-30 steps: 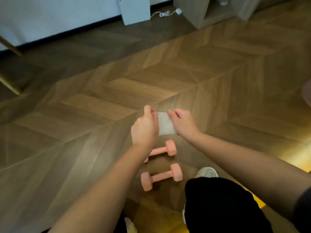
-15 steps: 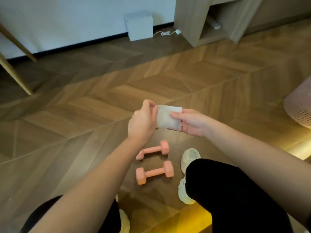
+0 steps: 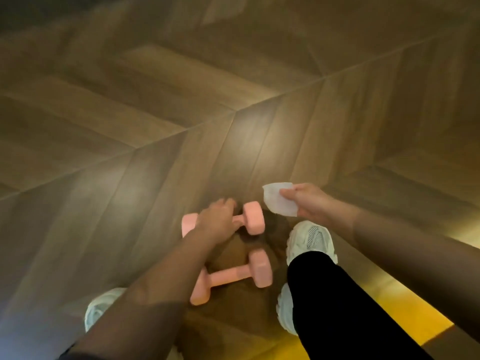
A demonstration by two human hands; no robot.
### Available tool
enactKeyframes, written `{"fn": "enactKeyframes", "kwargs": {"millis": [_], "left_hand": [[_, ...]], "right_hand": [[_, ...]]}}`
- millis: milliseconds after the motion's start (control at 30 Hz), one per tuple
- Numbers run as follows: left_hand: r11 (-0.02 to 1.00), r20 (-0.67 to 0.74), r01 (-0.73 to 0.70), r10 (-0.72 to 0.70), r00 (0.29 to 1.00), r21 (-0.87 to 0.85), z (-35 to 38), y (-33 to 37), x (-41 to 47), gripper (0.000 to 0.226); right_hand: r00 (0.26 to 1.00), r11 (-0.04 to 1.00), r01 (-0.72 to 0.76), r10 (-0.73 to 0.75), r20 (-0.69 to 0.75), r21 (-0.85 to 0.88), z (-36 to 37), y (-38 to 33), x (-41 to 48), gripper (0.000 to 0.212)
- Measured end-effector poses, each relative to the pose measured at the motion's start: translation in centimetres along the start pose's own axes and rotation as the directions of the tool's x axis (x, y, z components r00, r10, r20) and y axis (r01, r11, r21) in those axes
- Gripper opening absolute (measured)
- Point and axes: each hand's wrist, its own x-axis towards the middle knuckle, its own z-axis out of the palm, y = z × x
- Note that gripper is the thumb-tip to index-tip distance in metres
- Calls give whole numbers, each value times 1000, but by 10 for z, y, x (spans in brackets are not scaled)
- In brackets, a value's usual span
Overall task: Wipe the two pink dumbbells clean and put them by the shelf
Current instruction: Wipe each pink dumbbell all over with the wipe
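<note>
A farther matte pink dumbbell [image 3: 253, 216] and a nearer pink dumbbell [image 3: 233, 275] lie on the herringbone wood floor [image 3: 130, 126], both just left of the white mesh trainer [image 3: 311, 237]. The left grip [image 3: 217, 219] covers the farther one's handle; blur hides whether it is clenched. The right grip [image 3: 307, 201] pinches a soft white wipe [image 3: 278, 201] beyond the trainer. The dumbbells are likely dense, stiff and smooth, so take each by its narrow middle bar.

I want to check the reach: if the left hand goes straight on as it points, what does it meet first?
The handle of the farther pink dumbbell, just beneath the left hand; blur hides whether they touch.
</note>
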Motion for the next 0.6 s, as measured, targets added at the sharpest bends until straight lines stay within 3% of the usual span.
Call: {"fn": "enactKeyframes", "kwargs": {"millis": [133,300,467,600], "left_hand": [[996,168,-43,29,985,83,20,-3,25,39],[966,147,-164,136,980,198,24,-15,25,37],[995,82,-94,97,992,-38,-20,-23,-24,33],[973,-85,-105,89,992,-206,-92,-9,-106,50]], "right_hand": [[1000,990,-5,0,-31,-139,13,7,33,21],[997,961,51,-67,-48,-271,28,8,37,15],[959,899,264,-285,-8,-348,38,-26,-8,28],[864,766,482,-498,81,-425,48,-75,-102,28]]}}
